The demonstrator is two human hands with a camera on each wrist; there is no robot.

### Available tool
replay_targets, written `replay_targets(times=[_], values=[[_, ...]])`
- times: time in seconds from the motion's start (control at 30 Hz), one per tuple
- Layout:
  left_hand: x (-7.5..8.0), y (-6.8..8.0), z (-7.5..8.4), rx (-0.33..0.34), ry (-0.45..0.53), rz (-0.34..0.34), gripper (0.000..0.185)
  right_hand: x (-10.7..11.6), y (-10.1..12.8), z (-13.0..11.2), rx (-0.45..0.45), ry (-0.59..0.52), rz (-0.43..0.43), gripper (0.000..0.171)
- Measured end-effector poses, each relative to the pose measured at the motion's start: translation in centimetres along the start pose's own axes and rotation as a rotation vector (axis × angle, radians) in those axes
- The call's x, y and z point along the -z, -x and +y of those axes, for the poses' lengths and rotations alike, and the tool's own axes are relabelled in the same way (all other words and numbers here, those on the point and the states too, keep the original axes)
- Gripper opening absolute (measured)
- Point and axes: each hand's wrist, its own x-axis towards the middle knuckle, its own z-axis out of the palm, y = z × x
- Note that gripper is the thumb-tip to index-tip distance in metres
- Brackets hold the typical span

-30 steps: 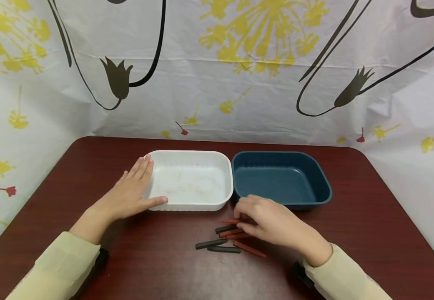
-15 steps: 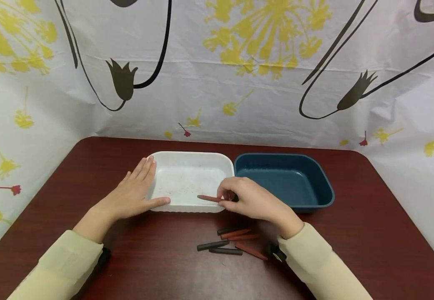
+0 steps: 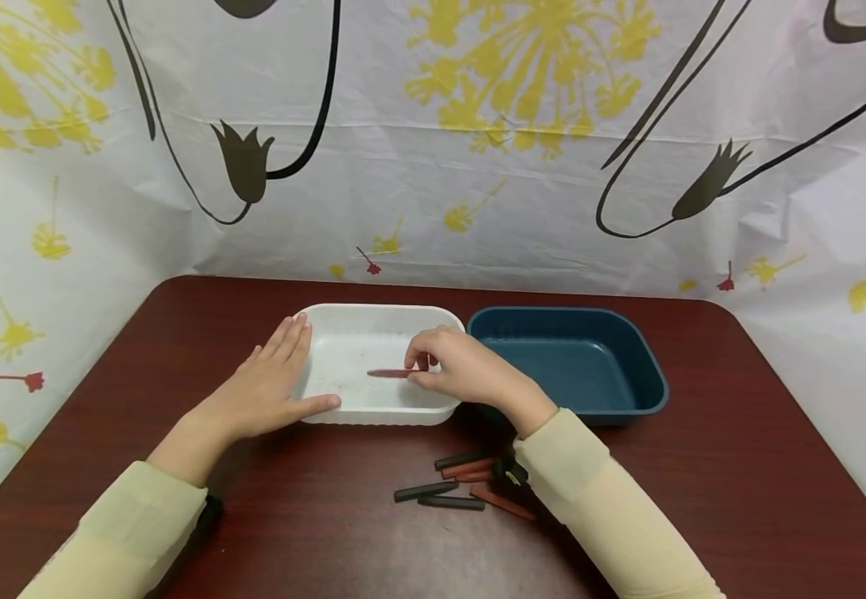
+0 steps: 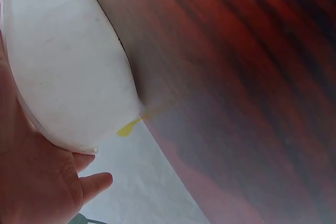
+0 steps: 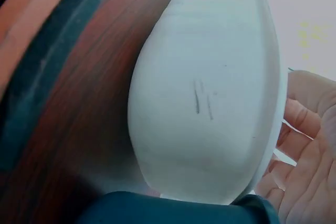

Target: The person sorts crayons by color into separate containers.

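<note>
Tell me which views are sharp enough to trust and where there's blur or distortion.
Head view: evenly lit, sharp; right hand pinching the red crayon over the white tray reads clearly. Left wrist view: very close, soft, tray wall bulged. Right wrist view: same bulging, blue tray edge blurred, crayon not visible.

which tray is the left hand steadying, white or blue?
The white tray: the left hand rests flat against its left side. The blue tray sits untouched to its right.
</note>
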Motion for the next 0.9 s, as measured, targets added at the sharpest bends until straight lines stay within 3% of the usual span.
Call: replay_targets(times=[0.17,0.6,0.9], values=[[0.0,0.1,0.0,-0.012,-0.008,-0.004,0.114,0.0,0.9,0.4,-0.004,0.017,0.025,0.021],[-0.1,0.0,-0.3,-0.015,-0.012,0.003,0.114,-0.1,8.2,0.4,-0.02,0.113,0.181,0.016],[0.0,-0.1,-0.2,-0.02,-0.007,-0.003,0.114,-0.6,12.4,0.4,-0.027,0.197,0.22,0.014]])
